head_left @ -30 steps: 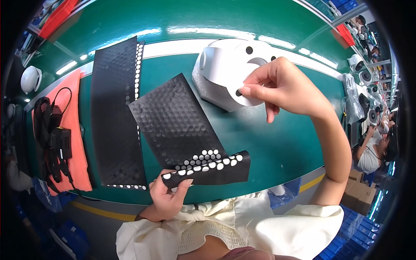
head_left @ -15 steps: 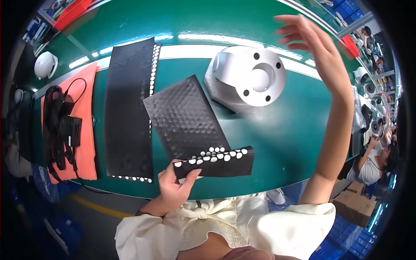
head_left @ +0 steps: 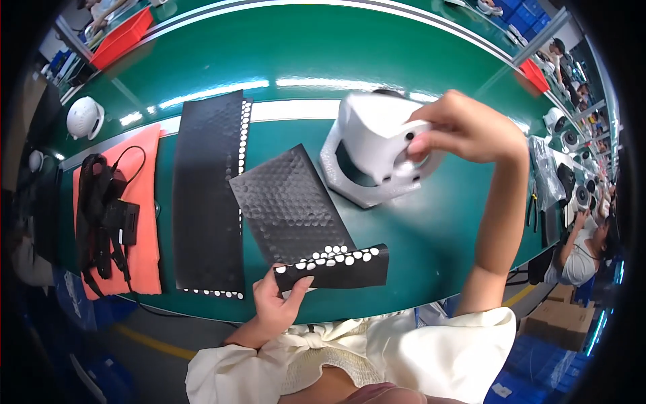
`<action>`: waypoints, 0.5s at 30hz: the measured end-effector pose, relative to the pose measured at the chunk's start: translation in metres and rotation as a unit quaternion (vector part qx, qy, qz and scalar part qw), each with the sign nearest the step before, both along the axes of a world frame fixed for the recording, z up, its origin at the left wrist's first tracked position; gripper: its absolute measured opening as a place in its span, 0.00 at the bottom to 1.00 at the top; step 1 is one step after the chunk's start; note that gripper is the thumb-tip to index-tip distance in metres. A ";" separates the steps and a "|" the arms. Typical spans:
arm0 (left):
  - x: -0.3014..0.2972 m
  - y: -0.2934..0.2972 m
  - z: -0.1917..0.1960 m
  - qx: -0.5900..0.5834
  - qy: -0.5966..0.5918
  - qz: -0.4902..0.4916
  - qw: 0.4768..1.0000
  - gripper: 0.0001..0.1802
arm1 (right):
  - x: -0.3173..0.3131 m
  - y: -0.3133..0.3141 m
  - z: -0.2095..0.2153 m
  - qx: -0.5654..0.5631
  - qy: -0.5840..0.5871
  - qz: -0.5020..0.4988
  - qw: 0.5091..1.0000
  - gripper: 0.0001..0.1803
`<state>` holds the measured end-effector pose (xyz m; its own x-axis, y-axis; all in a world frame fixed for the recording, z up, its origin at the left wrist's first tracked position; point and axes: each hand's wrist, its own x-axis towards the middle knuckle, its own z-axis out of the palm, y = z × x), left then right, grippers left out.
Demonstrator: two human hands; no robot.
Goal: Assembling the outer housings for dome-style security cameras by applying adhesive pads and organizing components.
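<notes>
Right hand is on the white plastic housing, fingers closed around its upper right side, thumb pressed against the face near a dark hole. The housing is tilted, its hexagonal base edge touching the green counter.

Left hand sits below and left of the housing, at the near counter edge. Its fingers pinch the left end of a black sticker sheet carrying rows of small white round pads. The sheet's far part, mostly bare black backing, angles up toward the housing and ends just beside its base.

Left of the housing, beyond that sheet, a second long black sheet lies flat, with white dots along its right edge and bottom end. Further left of it is an orange mat with a black tool and cable on it. A white dome-shaped part lies far left of the housing, above the mat.
</notes>
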<state>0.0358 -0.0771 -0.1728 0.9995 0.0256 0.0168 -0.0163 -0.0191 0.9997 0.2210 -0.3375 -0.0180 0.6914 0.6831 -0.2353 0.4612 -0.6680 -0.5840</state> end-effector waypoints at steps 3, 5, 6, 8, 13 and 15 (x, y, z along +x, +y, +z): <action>-0.001 0.004 0.002 0.021 -0.017 -0.022 0.999 0.07 | 0.014 0.003 -0.021 0.003 -0.180 -0.138 0.974 0.13; -0.002 0.002 0.003 0.012 -0.020 -0.021 1.000 0.07 | 0.045 -0.002 -0.069 0.048 -0.366 -0.156 0.916 0.10; -0.001 0.000 0.004 0.006 -0.022 -0.018 1.000 0.07 | 0.062 -0.014 -0.093 -0.052 -0.408 -0.174 0.895 0.11; -0.001 0.001 0.002 0.016 -0.027 -0.012 0.999 0.07 | 0.091 -0.031 -0.135 -0.142 -0.461 -0.168 0.860 0.13; -0.001 -0.001 0.001 -0.002 -0.018 -0.018 1.000 0.07 | 0.121 -0.076 -0.195 -0.251 -0.452 -0.213 0.829 0.21; 0.000 0.001 0.001 0.009 -0.026 -0.015 1.000 0.07 | 0.125 -0.071 -0.191 -0.261 -0.351 -0.246 0.865 0.25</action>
<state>0.0360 -0.0764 -0.1722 0.9976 -0.0046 0.0696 -0.0697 -0.0360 0.9969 0.3458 -0.4085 -0.2092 0.9658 0.1935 0.1729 0.1653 -0.9724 0.1646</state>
